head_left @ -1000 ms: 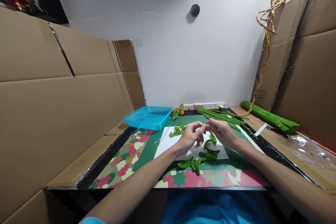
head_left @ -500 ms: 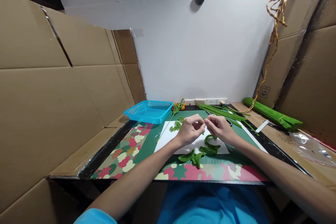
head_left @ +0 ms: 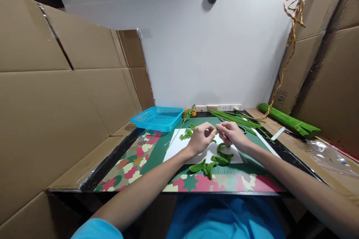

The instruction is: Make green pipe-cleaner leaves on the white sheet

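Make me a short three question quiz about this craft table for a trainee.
1. True or false: the blue basket holds the bent green pieces.
2. What do the left hand and right hand pinch between them?
A. scissors
B. a green pipe cleaner piece
C. tape
3. Which side of the table has the tied green bundle?

Key: 1 false, they lie on and beside the white sheet; 2 B; 3 the right.
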The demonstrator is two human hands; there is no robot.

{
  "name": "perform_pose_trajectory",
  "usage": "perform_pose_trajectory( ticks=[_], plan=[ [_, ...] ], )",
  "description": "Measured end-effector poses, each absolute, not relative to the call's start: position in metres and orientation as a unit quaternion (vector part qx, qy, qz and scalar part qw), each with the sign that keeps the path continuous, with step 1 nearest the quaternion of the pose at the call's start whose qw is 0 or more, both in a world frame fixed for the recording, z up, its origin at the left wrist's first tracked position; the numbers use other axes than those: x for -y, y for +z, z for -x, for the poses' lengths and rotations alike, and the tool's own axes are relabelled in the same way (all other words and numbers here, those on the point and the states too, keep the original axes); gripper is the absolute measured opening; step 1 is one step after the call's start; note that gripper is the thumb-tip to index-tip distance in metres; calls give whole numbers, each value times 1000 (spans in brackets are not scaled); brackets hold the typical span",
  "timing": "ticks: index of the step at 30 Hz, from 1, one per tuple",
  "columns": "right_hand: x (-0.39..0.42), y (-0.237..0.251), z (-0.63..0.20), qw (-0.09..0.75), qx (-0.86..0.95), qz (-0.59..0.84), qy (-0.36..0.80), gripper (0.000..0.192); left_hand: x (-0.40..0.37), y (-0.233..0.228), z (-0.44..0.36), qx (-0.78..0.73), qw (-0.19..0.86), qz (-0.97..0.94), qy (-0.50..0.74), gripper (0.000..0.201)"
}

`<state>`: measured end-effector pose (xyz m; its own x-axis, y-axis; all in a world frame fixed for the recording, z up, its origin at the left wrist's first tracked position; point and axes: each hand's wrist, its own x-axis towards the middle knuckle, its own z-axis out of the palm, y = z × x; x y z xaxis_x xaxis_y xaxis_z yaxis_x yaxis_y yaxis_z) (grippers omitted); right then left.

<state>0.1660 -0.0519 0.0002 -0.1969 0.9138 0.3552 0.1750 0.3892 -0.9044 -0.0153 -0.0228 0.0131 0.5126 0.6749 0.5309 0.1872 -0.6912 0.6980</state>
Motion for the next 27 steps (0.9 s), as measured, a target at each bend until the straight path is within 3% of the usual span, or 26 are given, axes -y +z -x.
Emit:
perform_pose_trajectory(
  ticks=[8, 15, 21, 27],
  plan=[
    [55, -3, -181, 474, 762, 413, 156, 27, 21, 9, 5, -288, 507, -705, 403, 32],
    [56, -1, -188, 449, 793, 397, 107, 27, 21, 12, 8, -274, 622, -652, 335, 32],
    [55, 0, -182, 489, 763, 395, 150, 33, 19, 11, 9, -262, 606, -669, 341, 40],
    [54, 0, -174, 511, 712, 396, 275, 48, 20, 9, 8, -246, 483, -747, 386, 38]
  ],
)
